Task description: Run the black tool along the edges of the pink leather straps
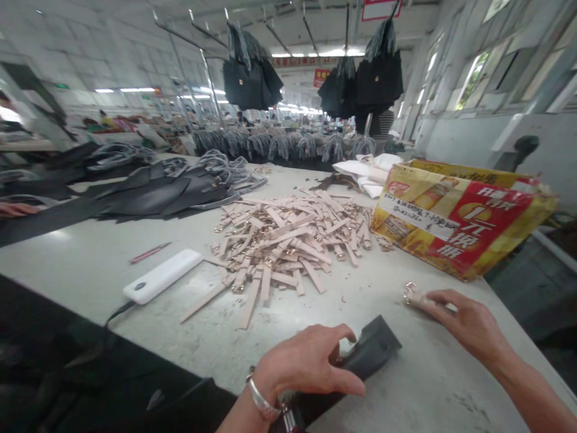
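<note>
My left hand (311, 364), with a silver bracelet at the wrist, is curled over a black leather-like strip (376, 346) on the table. Its thumb lies across the strip, and the fingertips reach the far edge. To the right, my right hand (471, 328) pinches a short beige strap (424, 302) with a gold buckle (409, 292) at its tip, just above the tabletop. Beyond both hands lies a heap of beige straps (288, 240) with gold buckles. Under my left wrist is a partly hidden shiny object (291, 418) that I cannot make out.
A yellow and red cardboard box (451, 222) stands at the right edge of the table (189, 355). A white power bank (162, 278) with a cable and a slim red tool (149, 253) lie left. Black bag pieces (171, 189) are stacked behind; black bags (250, 81) hang overhead.
</note>
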`<state>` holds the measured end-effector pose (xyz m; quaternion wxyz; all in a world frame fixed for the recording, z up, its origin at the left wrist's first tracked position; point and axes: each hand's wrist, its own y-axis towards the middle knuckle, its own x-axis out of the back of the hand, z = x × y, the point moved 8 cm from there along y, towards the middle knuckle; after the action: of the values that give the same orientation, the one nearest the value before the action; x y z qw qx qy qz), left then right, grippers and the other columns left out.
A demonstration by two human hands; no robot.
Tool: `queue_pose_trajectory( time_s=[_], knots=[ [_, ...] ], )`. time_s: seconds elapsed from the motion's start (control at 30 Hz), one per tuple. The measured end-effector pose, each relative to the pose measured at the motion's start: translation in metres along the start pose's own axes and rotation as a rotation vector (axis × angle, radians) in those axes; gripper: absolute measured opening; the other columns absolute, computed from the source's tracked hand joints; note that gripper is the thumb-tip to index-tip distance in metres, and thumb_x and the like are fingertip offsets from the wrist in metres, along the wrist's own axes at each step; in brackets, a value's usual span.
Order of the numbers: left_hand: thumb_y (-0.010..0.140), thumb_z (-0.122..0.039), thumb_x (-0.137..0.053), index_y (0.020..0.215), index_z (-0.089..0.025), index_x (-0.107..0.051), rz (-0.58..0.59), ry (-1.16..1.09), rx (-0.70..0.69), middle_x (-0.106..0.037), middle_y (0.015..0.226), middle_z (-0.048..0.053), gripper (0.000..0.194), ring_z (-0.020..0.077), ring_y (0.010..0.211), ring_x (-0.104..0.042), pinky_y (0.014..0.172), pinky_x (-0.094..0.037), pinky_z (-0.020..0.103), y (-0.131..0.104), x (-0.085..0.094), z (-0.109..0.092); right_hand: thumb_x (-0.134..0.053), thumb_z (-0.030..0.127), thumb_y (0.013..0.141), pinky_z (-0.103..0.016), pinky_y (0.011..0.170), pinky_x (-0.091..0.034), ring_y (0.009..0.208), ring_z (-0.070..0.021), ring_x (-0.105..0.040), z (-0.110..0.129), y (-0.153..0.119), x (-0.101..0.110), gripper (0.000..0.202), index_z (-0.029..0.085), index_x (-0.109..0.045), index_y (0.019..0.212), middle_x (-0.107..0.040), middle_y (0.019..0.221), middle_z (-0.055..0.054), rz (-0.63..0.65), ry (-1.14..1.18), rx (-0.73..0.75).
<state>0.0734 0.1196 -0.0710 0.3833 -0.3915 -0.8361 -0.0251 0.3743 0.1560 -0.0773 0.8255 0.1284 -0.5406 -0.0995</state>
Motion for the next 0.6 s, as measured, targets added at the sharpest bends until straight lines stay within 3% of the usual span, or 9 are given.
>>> queue_pose_trajectory(
  time_s=[0.13,0.2,0.27,0.33,0.4,0.5,0.6],
  knots=[
    [0.065,-0.058,-0.061,0.124,-0.030,-0.049,0.006,0.148,0.057,-0.064,0.096,0.006,0.066,0.0266,0.086,-0.060,0.062,-0.043,0.029,-0.012,-0.003,-0.010,-0.050,0.063,0.076,-0.037,0.076,-0.050,0.089,-0.0279,-0.064,-0.045,-0.015,-0.012,0.047,0.024,-0.070,0.093,-0.069,0.098,-0.007,-0.039,-0.048,-0.021],
    [0.070,-0.050,-0.057,0.127,-0.030,-0.046,0.016,0.110,0.093,-0.063,0.099,0.006,0.062,0.0248,0.084,-0.061,0.063,-0.044,0.029,-0.018,-0.007,-0.009,-0.050,0.065,0.075,-0.041,0.079,-0.049,0.092,-0.0299,-0.063,-0.047,-0.012,-0.009,0.051,0.024,-0.070,0.095,-0.068,0.101,-0.007,-0.078,-0.096,0.007],
    [0.071,-0.044,-0.056,0.130,-0.030,-0.043,-0.004,0.047,0.130,-0.062,0.103,0.006,0.062,0.0231,0.085,-0.061,0.067,-0.047,0.029,-0.026,-0.009,-0.004,-0.051,0.067,0.072,-0.045,0.084,-0.047,0.095,-0.0319,-0.061,-0.033,-0.003,-0.003,0.054,0.022,-0.070,0.097,-0.067,0.104,-0.009,-0.147,-0.136,0.058],
    [0.069,-0.041,-0.057,0.132,-0.032,-0.040,-0.066,-0.009,0.176,-0.059,0.109,0.007,0.066,0.0240,0.093,-0.059,0.076,-0.048,0.033,-0.037,-0.008,0.005,-0.053,0.063,0.074,-0.045,0.088,-0.045,0.099,-0.0309,-0.060,-0.002,0.010,-0.005,0.052,0.021,-0.068,0.100,-0.065,0.107,-0.010,-0.165,-0.093,0.134],
    [0.070,-0.037,-0.058,0.133,-0.033,-0.039,-0.130,-0.063,0.227,-0.058,0.113,0.007,0.066,0.0250,0.100,-0.056,0.084,-0.046,0.036,-0.051,-0.007,0.015,-0.054,0.053,0.078,-0.042,0.089,-0.045,0.100,-0.0275,-0.060,0.041,0.025,-0.023,0.042,0.021,-0.067,0.102,-0.065,0.108,-0.009,-0.054,0.024,0.221],
    [0.069,-0.032,-0.058,0.131,-0.034,-0.042,-0.225,-0.156,0.279,-0.058,0.115,0.005,0.064,0.0239,0.103,-0.055,0.089,-0.045,0.035,-0.076,-0.004,0.028,-0.054,0.042,0.083,-0.039,0.081,-0.050,0.089,-0.0235,-0.063,0.114,0.043,-0.066,0.034,0.020,-0.065,0.106,-0.065,0.105,-0.009,0.215,0.140,0.286],
    [0.066,-0.023,-0.057,0.125,-0.031,-0.049,-0.338,-0.252,0.317,-0.062,0.109,0.001,0.060,0.0213,0.097,-0.057,0.085,-0.045,0.030,-0.101,0.002,0.036,-0.051,0.037,0.089,-0.036,0.079,-0.051,0.090,-0.0203,-0.060,0.181,0.059,-0.085,0.027,0.019,-0.061,0.107,-0.061,0.109,-0.008,0.248,0.279,0.393]
  ],
)
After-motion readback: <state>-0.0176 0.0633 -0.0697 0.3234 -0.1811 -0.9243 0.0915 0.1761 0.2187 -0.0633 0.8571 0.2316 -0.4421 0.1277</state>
